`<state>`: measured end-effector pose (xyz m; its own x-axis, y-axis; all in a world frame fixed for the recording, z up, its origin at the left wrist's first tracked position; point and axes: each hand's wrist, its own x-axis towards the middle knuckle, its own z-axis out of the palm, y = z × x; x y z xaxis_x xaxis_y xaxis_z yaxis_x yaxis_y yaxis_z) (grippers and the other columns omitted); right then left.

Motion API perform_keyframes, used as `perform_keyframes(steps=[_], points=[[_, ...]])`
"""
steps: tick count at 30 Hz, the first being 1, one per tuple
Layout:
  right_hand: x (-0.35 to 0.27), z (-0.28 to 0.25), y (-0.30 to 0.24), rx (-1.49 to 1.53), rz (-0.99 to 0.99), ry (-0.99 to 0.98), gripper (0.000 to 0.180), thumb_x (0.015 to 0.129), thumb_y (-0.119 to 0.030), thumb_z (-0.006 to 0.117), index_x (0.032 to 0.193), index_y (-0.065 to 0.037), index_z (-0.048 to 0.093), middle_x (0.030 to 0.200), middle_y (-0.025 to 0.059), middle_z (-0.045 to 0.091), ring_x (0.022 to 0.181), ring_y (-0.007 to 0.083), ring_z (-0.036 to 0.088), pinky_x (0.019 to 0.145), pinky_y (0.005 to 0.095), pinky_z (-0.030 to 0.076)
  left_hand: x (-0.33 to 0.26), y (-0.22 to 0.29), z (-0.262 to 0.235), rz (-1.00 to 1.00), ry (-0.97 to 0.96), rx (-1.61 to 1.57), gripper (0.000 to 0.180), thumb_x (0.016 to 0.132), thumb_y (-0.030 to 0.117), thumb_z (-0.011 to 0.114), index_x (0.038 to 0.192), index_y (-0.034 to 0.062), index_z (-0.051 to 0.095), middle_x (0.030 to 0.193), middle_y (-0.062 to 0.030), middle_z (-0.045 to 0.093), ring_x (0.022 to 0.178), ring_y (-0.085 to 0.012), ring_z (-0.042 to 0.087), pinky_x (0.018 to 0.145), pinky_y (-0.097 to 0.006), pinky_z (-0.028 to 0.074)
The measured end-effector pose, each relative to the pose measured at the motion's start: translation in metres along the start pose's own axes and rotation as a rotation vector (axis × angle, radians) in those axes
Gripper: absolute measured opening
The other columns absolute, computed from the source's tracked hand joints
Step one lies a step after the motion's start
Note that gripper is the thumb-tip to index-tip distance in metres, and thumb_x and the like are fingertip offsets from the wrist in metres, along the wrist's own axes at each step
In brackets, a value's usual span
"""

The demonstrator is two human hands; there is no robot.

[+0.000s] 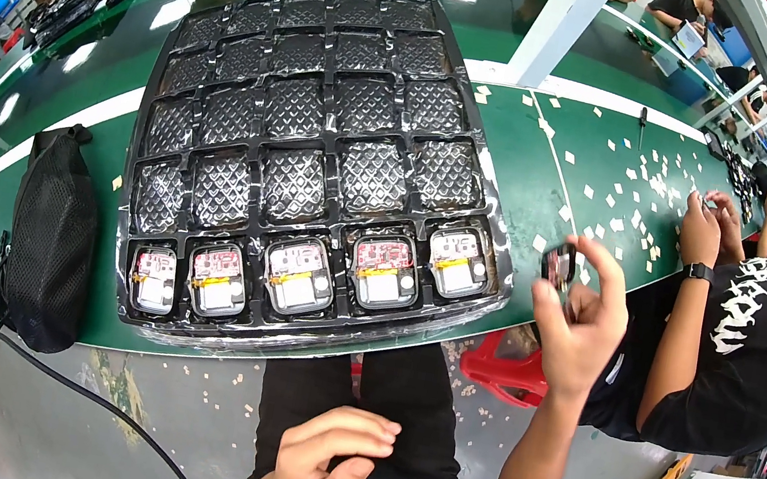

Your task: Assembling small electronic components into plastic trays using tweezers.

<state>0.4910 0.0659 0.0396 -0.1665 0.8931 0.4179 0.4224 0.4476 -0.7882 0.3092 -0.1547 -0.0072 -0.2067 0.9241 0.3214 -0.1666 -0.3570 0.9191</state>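
My right hand (584, 314) is raised past the tray's right edge. Its thumb and fingers pinch a small dark-rimmed electronic device (559, 266), seen nearly edge-on, with some reddish circuitry. My left hand (331, 459) hovers over my lap with loosely bent fingers and nothing in it. In front of me lies a black plastic tray (337, 153) with rows of textured pockets. Its nearest row holds several open device housings (298, 276), each showing a circuit board, a silvery block and yellow tape. The pockets in the farther rows hold nothing.
A black mesh bag (49, 239) with a cable (121, 414) sits left of the tray. Small pale paper pieces (641, 186) are scattered over the green table (513, 190). A co-worker (742, 340) sits close on my right, beside a red stool (504, 369). A screwdriver (642, 127) lies farther back.
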Motion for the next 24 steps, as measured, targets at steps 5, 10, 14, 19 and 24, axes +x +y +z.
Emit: perform_keyframes(steps=[5, 10, 14, 19, 24], points=[[-0.063, -0.015, -0.023, 0.321, -0.254, -0.364, 0.064, 0.069, -0.025, 0.096, 0.118, 0.002, 0.065, 0.117, 0.0234, 0.071, 0.052, 0.0044, 0.052, 0.058, 0.0225, 0.051, 0.005, -0.019, 0.0, -0.51, -0.056, -0.663, 0.053, 0.106, 0.034, 0.058, 0.135, -0.0102, 0.054, 0.131, -0.0187, 0.061, 0.12, -0.0279, 0.063, 0.107, -0.042, 0.049], [-0.077, 0.007, -0.035, 0.365, -0.331, -0.667, 0.058, 0.065, -0.023, 0.098, 0.109, -0.003, 0.066, 0.113, 0.0209, 0.074, 0.083, 0.0261, 0.077, 0.067, 0.0316, 0.062, -0.001, -0.019, -0.005, -0.624, -0.077, -0.756, 0.062, 0.101, 0.039, 0.066, 0.138, -0.0088, 0.051, 0.131, -0.0167, 0.062, 0.121, -0.0242, 0.062, 0.106, -0.039, 0.049], [-0.082, 0.013, -0.033, 0.427, -0.328, -0.736, 0.054, 0.065, -0.019, 0.098, 0.108, -0.005, 0.067, 0.114, 0.0188, 0.074, 0.076, 0.0247, 0.077, 0.06, 0.0297, 0.06, -0.003, -0.018, -0.009, -0.669, -0.133, -0.897, 0.066, 0.097, 0.037, 0.073, 0.139, -0.0063, 0.048, 0.132, -0.0146, 0.06, 0.121, -0.0237, 0.063, 0.105, -0.037, 0.049], [-0.085, 0.018, -0.032, 0.578, -0.313, -0.83, 0.051, 0.066, -0.015, 0.097, 0.106, -0.006, 0.067, 0.115, 0.0188, 0.075, 0.06, 0.0216, 0.072, 0.054, 0.0273, 0.057, -0.003, -0.016, -0.013, -0.673, -0.16, -1.137, 0.068, 0.093, 0.034, 0.077, 0.14, -0.0025, 0.044, 0.13, -0.0159, 0.06, 0.122, -0.0272, 0.063, 0.103, -0.039, 0.052], [-0.084, 0.016, -0.041, 0.472, -0.302, -0.849, 0.058, 0.065, -0.025, 0.099, 0.108, -0.005, 0.065, 0.118, 0.0175, 0.071, 0.078, 0.0229, 0.073, 0.061, 0.0281, 0.057, -0.001, -0.013, -0.015, -0.666, -0.097, -1.129, 0.08, 0.082, 0.031, 0.088, 0.142, -0.0007, 0.046, 0.129, -0.0155, 0.06, 0.119, -0.0275, 0.064, 0.103, -0.037, 0.053]])
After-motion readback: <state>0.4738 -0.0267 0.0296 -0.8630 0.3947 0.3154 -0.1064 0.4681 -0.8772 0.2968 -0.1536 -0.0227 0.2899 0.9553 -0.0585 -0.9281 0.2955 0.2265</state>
